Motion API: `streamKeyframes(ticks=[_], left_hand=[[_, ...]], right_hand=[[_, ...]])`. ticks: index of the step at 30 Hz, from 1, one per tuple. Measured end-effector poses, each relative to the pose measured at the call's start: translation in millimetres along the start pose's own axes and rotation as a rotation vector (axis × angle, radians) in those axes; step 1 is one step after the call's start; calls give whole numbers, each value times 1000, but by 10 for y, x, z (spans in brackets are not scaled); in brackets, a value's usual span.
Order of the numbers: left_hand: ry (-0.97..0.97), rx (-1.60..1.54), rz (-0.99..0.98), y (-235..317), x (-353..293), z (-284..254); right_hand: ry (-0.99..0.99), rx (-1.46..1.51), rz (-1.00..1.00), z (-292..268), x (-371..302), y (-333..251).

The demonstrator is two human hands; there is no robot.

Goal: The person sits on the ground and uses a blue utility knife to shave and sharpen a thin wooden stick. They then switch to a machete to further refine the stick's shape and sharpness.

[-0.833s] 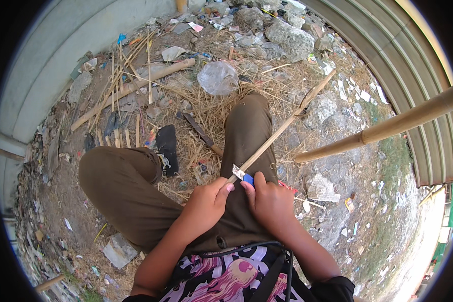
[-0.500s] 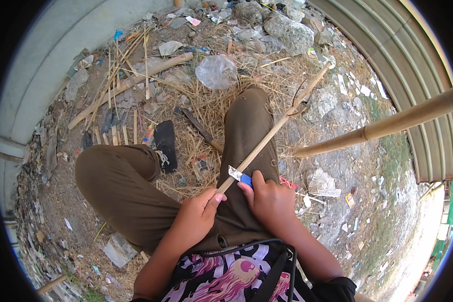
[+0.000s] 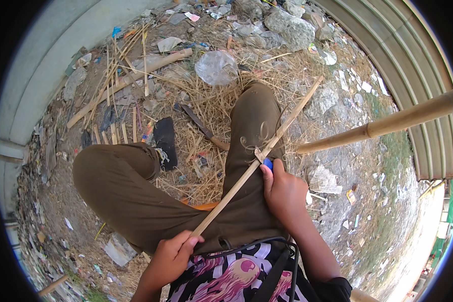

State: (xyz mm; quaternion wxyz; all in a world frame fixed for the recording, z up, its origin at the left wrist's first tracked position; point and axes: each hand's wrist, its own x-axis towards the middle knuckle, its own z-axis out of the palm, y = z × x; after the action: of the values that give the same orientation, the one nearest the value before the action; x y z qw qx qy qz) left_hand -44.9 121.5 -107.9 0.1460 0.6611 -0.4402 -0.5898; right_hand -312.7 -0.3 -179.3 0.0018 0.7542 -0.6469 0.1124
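My left hand (image 3: 175,255) grips the near end of a long pale bamboo strip (image 3: 231,195), low over my lap. The strip slants up across my right thigh, its far tip pointing away to the right. My right hand (image 3: 287,190) is closed round a blue-handled knife (image 3: 268,163). Its short blade rests against the strip about midway, and most of the handle is hidden by my fingers. Thin curled shavings (image 3: 254,137) hang by the blade.
A larger knife with a wooden handle (image 3: 204,128) lies on straw between my legs. Split bamboo sticks (image 3: 145,65) and a thick bamboo pole (image 3: 131,85) lie to the far left. Another bamboo pole (image 3: 377,130) slants in from the right. Rocks (image 3: 289,27) sit at the back.
My left hand has drawn the strip's near end down and left toward my waist. My right hand and the knife have shifted up and right, and curled shavings now sit by the blade.
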Motion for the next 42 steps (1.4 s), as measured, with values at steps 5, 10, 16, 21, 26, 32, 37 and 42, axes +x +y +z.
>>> streamKeyframes(ticks=[5, 10, 16, 21, 26, 32, 37, 42], left_hand=[[11, -52, -54, -258, -383, -154], [54, 70, 105, 55, 39, -43], [237, 247, 460, 404, 862, 311], [268, 294, 523, 509, 1043, 390], [234, 261, 481, 444, 865, 312], [249, 260, 420, 382, 682, 307], [254, 208, 405, 340, 597, 312], [216, 169, 286, 279, 372, 260]], right_hand=[[8, -15, -42, -77, -78, -93], [-9, 65, -46, -62, -47, -48], [-99, 81, -80, -141, -15, -131], [-41, 76, -129, -87, -10, -107], [-27, 21, -106, -61, -56, -131], [-6, -17, -139, -72, -82, -172], [-4, -30, -147, -75, -102, -179], [21, -5, -134, -51, -107, -152]])
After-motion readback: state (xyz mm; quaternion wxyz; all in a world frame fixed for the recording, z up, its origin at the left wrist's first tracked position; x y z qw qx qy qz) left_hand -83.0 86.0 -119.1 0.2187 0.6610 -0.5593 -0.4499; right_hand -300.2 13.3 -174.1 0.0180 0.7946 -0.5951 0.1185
